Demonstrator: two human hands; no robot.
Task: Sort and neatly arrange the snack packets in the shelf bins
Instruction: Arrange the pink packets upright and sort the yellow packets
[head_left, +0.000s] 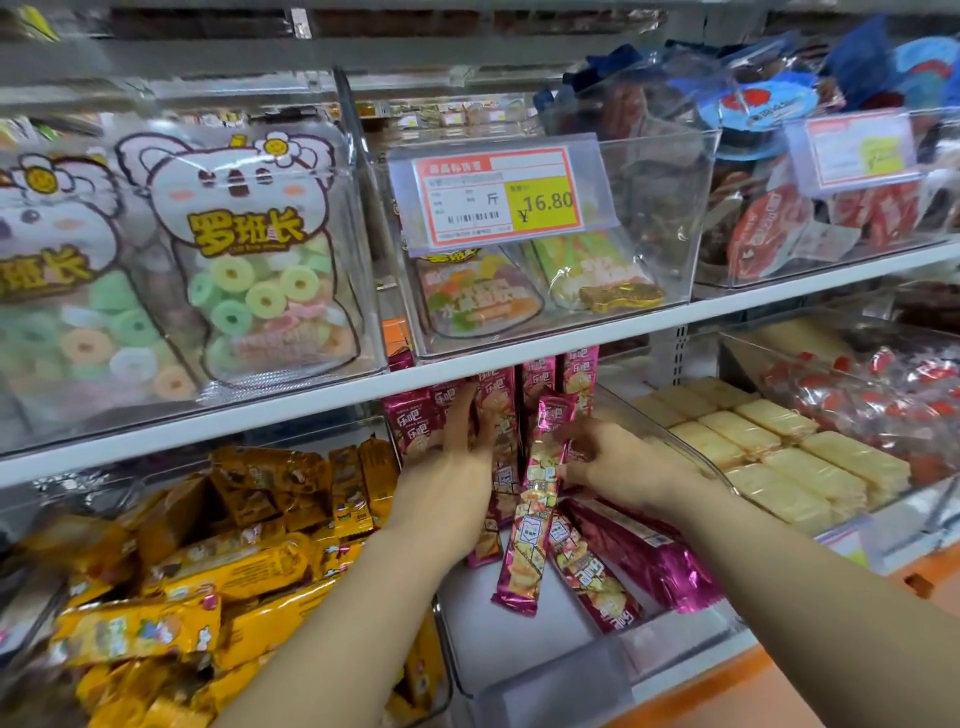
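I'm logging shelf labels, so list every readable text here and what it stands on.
"罗班长": white bear-shaped gummy-ring bag, upper left.
"斤" and "¥16.80": red-bordered price tag, upper middle.
"乐吧": magenta foil snack packets, lower middle.
Too blurred to read: that tag's header and small print, the second red-bordered price tag at right, and the print on the yellow snack packets.

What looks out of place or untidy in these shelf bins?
In the lower middle bin, upright pink packets stand at the back, steadied by the left hand, while loose pink packets lie fanned flat in front; the right hand pinches one. The yellow packets beside them are heaped anyhow.
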